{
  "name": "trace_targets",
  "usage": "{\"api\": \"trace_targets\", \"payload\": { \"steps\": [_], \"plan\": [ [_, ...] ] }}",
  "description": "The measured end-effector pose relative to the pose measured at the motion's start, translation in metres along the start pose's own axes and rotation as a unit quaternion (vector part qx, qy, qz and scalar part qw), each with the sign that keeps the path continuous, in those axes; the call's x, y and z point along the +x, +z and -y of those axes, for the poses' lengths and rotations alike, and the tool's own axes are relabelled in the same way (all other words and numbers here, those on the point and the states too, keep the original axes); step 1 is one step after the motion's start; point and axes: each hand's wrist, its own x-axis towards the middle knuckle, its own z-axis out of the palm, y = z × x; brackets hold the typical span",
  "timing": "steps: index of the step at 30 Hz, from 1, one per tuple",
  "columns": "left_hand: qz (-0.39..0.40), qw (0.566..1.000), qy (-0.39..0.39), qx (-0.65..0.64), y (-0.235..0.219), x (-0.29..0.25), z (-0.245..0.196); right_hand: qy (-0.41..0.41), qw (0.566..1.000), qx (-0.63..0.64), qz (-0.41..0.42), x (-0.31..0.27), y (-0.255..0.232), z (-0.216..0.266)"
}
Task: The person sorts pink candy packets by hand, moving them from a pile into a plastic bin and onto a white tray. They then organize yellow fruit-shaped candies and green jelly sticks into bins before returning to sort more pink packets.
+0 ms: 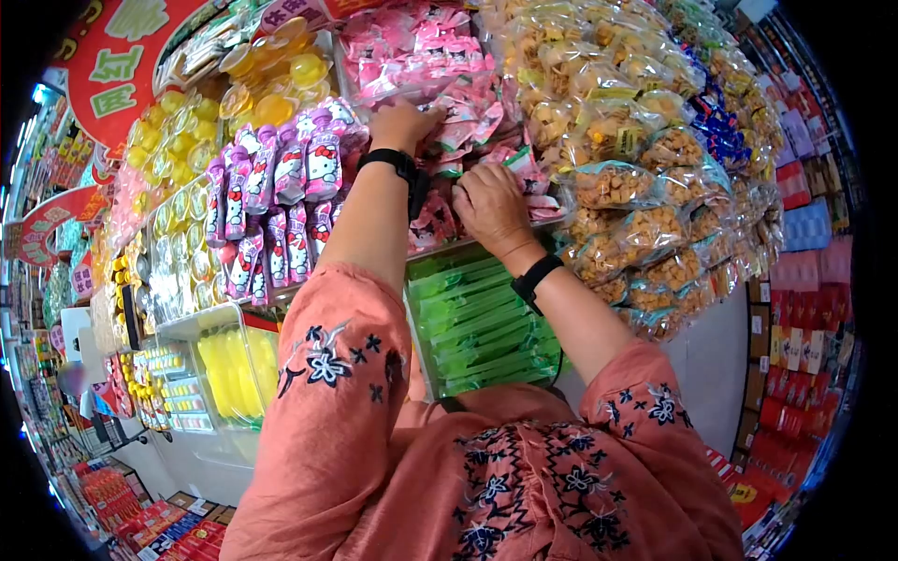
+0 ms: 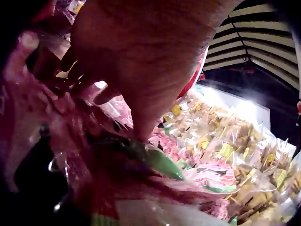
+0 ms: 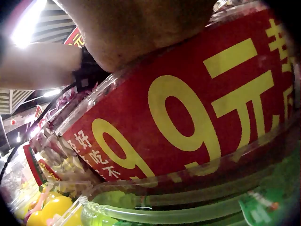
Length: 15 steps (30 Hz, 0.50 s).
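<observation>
My left hand [image 1: 402, 126] reaches into a bin of pink snack packets [image 1: 458, 42], its fingertips hidden among the wrappers in the head view. In the left wrist view the left hand [image 2: 127, 52] bends down into crinkled pink wrappers [image 2: 70, 117], beside a packet with a green edge [image 2: 164, 162]; I cannot tell whether it grips one. Nearer the bin's front edge, my right hand [image 1: 491, 206] rests on pink packets with its fingers loosely bent. The right wrist view shows the right hand [image 3: 141, 33] above a red price sign [image 3: 188, 108].
Purple cat-print pouches [image 1: 290, 168] fill the section to the left, with yellow jelly cups [image 1: 281, 84] behind. Bagged brown snacks [image 1: 645, 187] are heaped to the right. Below the pink packets sits a bin of long green packs [image 1: 482, 323]. Yellow packs [image 1: 238, 360] stand lower left.
</observation>
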Motion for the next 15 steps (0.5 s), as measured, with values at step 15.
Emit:
{"api": "trace_targets", "payload": {
  "steps": [15],
  "plan": [
    [-0.006, 0.996, 0.071, 0.061, -0.003, -0.075, -0.026, 0.008, 1.000, -0.009, 0.016, -0.001, 0.004, -0.002]
  ]
}}
